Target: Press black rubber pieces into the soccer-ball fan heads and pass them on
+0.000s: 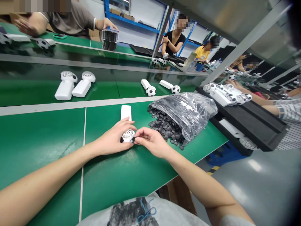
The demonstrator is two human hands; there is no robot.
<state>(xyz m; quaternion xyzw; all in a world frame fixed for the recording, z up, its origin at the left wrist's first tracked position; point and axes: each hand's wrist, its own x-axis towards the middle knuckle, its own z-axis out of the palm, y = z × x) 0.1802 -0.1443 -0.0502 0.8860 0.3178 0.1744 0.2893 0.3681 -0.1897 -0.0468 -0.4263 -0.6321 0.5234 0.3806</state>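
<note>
The fingers of the left hand (116,136) bend around the round head of a white soccer-ball gadget (128,135), with the thumb on the near side. The fingers of the right hand (152,142) pinch a small black piece (134,139) between thumb and fingertip, right against the ball's right side. The gadget lies on the green bench (47,135), closer to the far edge than to the near edge, and its white handle (126,112) points to the far edge. To its right, by the bench's far right corner, sits a clear plastic bag (188,108). Lots of black pieces (166,127) spill out of its open mouth onto the bench. Just past the right edge are black trays (261,121) with more soccer-ball gadgets (221,96) on top. Past the far edge is a shiny green strip (105,91). Two gadgets (64,90) sit on its left part and two other gadgets (151,91) on its right part. Across from there, a person in a brown-gray shirt (75,18) has one hand on a stack of black things (109,40).
</note>
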